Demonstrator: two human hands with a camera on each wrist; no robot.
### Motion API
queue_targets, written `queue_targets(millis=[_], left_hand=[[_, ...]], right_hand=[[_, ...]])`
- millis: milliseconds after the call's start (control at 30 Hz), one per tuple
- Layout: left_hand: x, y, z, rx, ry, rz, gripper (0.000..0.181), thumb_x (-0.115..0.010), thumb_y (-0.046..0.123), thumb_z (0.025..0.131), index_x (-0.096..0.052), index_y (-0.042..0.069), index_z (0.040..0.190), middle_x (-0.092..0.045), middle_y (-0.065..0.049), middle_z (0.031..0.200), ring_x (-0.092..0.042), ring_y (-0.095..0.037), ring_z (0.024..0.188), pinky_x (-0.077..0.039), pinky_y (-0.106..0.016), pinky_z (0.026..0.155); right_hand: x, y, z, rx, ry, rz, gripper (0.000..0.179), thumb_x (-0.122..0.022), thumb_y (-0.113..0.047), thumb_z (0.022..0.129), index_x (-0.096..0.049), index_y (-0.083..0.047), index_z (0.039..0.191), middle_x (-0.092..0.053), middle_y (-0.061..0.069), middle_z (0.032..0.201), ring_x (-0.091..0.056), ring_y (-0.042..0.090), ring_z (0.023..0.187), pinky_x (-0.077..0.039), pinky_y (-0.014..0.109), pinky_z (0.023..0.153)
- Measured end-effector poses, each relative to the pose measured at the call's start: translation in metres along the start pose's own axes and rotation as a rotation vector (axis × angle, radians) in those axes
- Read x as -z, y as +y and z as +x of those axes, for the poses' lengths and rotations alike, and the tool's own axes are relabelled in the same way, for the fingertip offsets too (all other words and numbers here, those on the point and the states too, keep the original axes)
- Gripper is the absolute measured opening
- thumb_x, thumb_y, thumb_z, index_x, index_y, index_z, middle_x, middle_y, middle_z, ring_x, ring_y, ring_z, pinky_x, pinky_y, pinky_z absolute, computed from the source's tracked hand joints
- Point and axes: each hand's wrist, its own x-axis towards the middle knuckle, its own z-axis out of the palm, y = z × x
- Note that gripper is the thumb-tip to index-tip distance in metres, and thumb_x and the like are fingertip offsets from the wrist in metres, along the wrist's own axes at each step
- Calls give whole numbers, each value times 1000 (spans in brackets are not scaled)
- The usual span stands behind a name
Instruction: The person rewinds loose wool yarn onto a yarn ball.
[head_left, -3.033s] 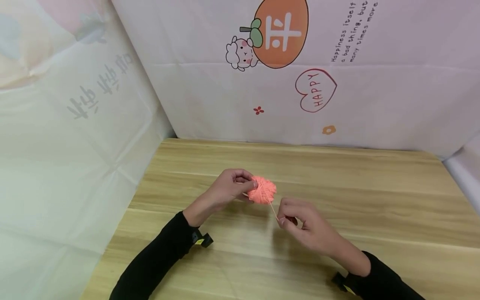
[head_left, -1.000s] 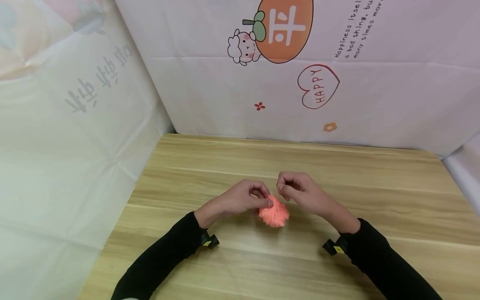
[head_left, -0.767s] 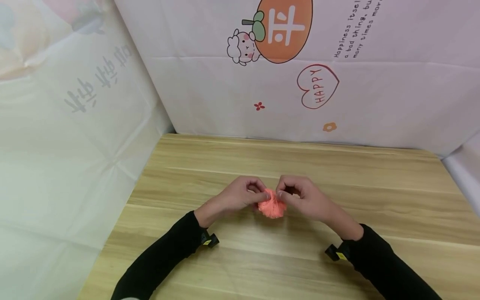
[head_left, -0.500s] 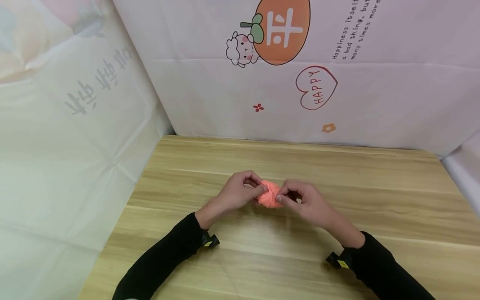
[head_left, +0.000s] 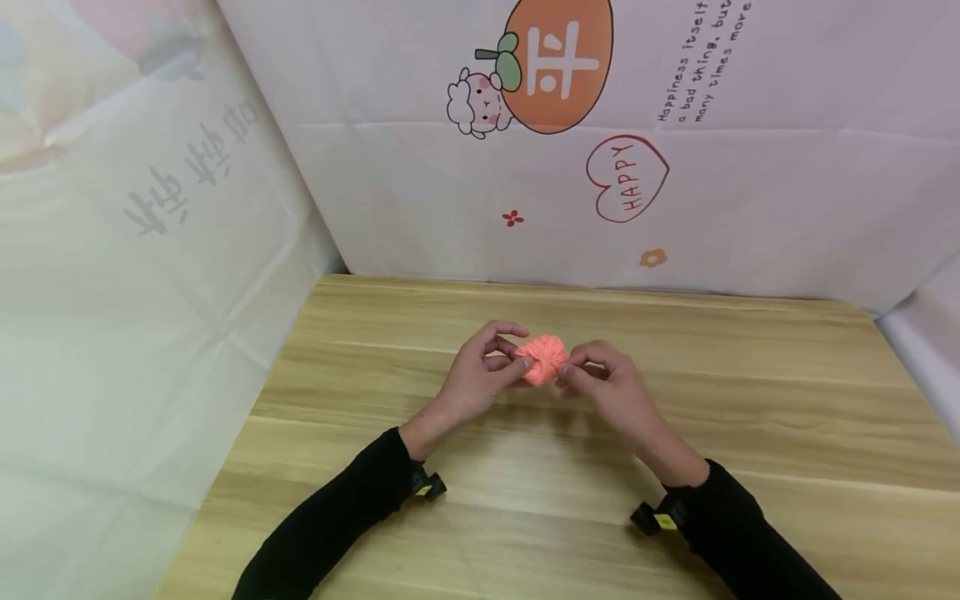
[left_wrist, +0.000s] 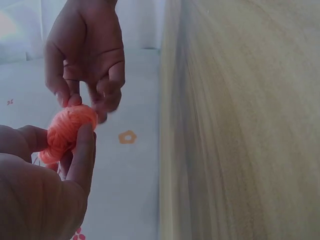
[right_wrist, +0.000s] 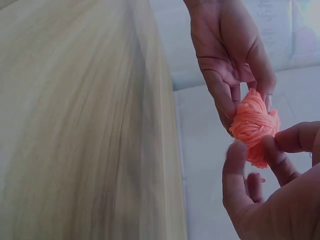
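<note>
A small ball of coral-pink yarn (head_left: 543,357) is held up over the wooden table in the head view. My left hand (head_left: 477,372) grips its left side, thumb on the near face and fingers behind. At the opposite edge, the thumb and forefinger of my right hand (head_left: 613,390) pinch the yarn right against the ball. Wraps cross the middle of the yarn ball (right_wrist: 252,122) in the right wrist view, where its ends bulge out. The left wrist view shows the yarn ball (left_wrist: 70,125) between both hands' fingertips. No loose strand shows clearly between the hands.
The wooden table (head_left: 750,400) spreads under both hands. A white printed cloth (head_left: 420,200) hangs behind its back edge, and another pale cloth (head_left: 202,333) hangs along the left side. Black wrist cameras (head_left: 654,518) sit at both sleeves.
Three seconds ago my right hand held a strand stretched out below the ball. It then circled to the far side and back to the right edge, while my left hand turned and raised the ball.
</note>
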Motion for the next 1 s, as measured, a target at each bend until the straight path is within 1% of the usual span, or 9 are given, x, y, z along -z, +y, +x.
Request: queue_targets(millis=[133,200,333,400,500,600,667,833,1000], left_hand=[[-1,-1,1,20,-1,25,30,-62,0,93,-56,1,123,-52,-22,102,-60,-47,89,-58,-40,73],[-1,-4,3,40,-3,24,30,-62,0,93,-57,1,122,-52,-26,104,-58,-51,91,-57,-42,76],[2,-21,10,72,-2,23,30,-67,5,91,-60,5,119,-55,-27,104,-60,-49,89,-55,-50,79],[5,-28,14,78,3,95,29,-70,11,89,-62,10,117,-60,-21,103,-63,-41,89,-55,-48,80],[11,-35,23,76,20,267,25,-73,18,87,-66,17,112,-65,-7,102,-66,-23,89,-57,-38,78],[16,-40,35,59,32,452,23,-74,22,87,-68,19,109,-67,5,101,-65,-12,88,-56,-29,74],[18,-44,44,59,28,522,22,-74,23,87,-69,19,108,-67,7,100,-65,-10,87,-56,-27,73],[20,-53,66,81,17,582,20,-74,23,87,-71,17,106,-68,6,97,-65,-10,86,-55,-27,74],[21,-61,82,144,47,578,17,-76,22,86,-73,15,102,-70,4,92,-64,-9,84,-54,-27,73]], right_hand=[[-1,1,6,-29,45,66,21,-60,-11,96,-58,9,92,-53,16,124,-62,30,105,-55,45,82],[-1,3,9,-47,75,44,21,-60,-11,95,-57,9,88,-57,15,123,-60,28,107,-55,45,83],[1,9,16,-72,128,-8,19,-62,-8,91,-53,7,82,-60,13,119,-58,27,107,-55,46,83],[3,14,19,-86,129,-3,23,-63,-8,91,-48,7,83,-59,13,119,-58,26,107,-54,48,83],[9,21,26,-95,100,-18,26,-66,-12,92,-46,6,92,-58,14,119,-62,26,103,-54,50,83],[17,28,37,-94,65,-78,28,-67,-15,92,-51,2,108,-58,15,115,-64,26,96,-54,50,81],[21,33,44,-86,51,-164,30,-67,-15,92,-55,-2,117,-60,14,111,-64,25,92,-55,47,79],[26,42,61,-116,57,-305,24,-66,-15,92,-63,-9,116,-63,9,106,-61,25,90,-54,42,74],[28,50,77,-169,48,-286,21,-65,-15,93,-65,-7,113,-65,12,103,-62,27,88,-55,43,72]])
